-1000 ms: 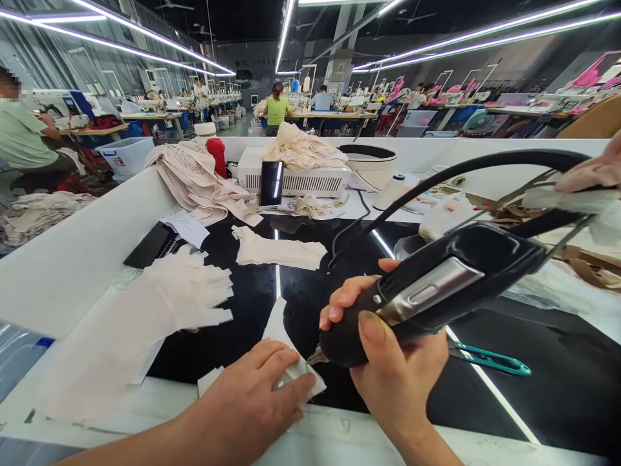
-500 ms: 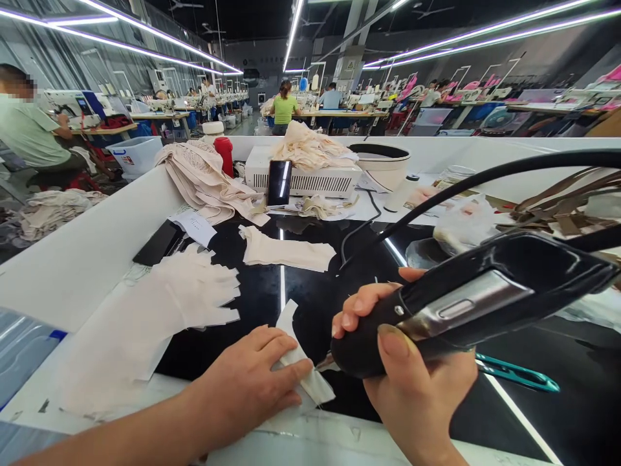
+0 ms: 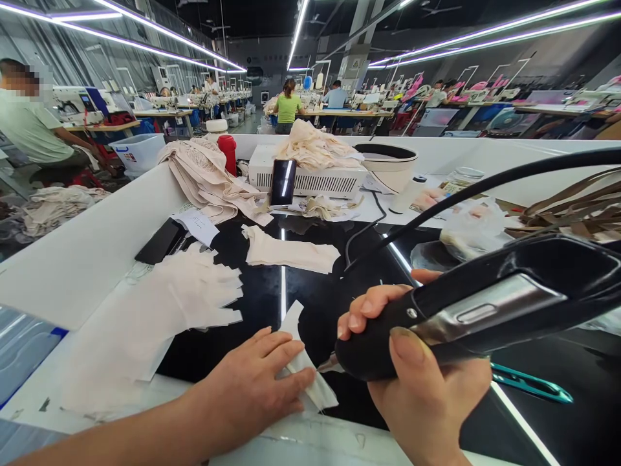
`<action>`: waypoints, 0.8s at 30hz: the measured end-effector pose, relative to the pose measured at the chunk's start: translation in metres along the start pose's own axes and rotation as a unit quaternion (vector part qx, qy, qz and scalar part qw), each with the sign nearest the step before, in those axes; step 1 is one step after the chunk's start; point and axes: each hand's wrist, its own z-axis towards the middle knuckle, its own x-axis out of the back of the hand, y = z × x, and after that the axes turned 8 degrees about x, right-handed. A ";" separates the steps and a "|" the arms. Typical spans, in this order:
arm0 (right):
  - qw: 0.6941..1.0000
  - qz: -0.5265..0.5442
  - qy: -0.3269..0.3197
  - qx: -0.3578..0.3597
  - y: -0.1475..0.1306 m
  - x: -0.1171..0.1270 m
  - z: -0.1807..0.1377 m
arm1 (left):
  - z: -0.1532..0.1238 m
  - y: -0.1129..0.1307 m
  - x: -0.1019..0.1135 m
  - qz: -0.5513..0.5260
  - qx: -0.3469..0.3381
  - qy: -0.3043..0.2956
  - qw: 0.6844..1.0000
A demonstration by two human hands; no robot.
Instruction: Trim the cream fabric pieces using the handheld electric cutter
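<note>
Cream cloth strip [image 3: 321, 389] lies on the bench [image 3: 264, 291] under the left hand [image 3: 257, 382], unclenched and resting flat; the right hand [image 3: 427, 378] grasps a black tool [image 3: 466, 317], metal tip [image 3: 332, 364] at the strip's edge.

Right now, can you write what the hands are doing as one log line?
left hand: on pale fabric strip | right hand: gripping black tool | tool tip: at strip's edge | strip: partly on black surface
</note>
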 end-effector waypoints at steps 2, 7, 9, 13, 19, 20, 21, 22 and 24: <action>1.000 0.002 0.008 0.000 0.001 -0.001 0.000 | -0.001 0.002 0.000 0.001 0.001 0.002 1.000; 1.000 0.009 0.007 0.011 0.003 -0.004 -0.002 | -0.004 0.007 0.000 0.000 0.003 0.014 1.000; 1.000 0.011 0.003 0.015 0.004 -0.004 -0.002 | -0.004 0.008 -0.001 0.000 0.003 0.017 1.000; 1.000 0.003 -0.004 0.015 0.006 -0.003 -0.004 | -0.006 0.010 -0.001 -0.006 0.004 0.008 1.000; 1.000 0.012 -0.020 0.008 0.005 0.000 -0.005 | 0.004 0.002 0.012 -0.041 0.003 0.004 0.999; 1.000 0.015 -0.019 0.009 0.005 0.001 -0.005 | 0.009 -0.004 0.014 -0.042 -0.009 0.006 0.999; 1.000 0.018 -0.019 0.009 0.005 0.001 -0.006 | 0.014 -0.010 0.015 -0.041 -0.024 0.003 0.999; 1.000 0.020 -0.018 0.009 0.005 0.002 -0.006 | 0.019 -0.018 0.015 -0.043 -0.045 -0.003 0.998; 1.000 0.020 -0.019 0.008 0.005 0.003 -0.006 | 0.029 -0.034 0.013 -0.056 -0.079 -0.032 0.995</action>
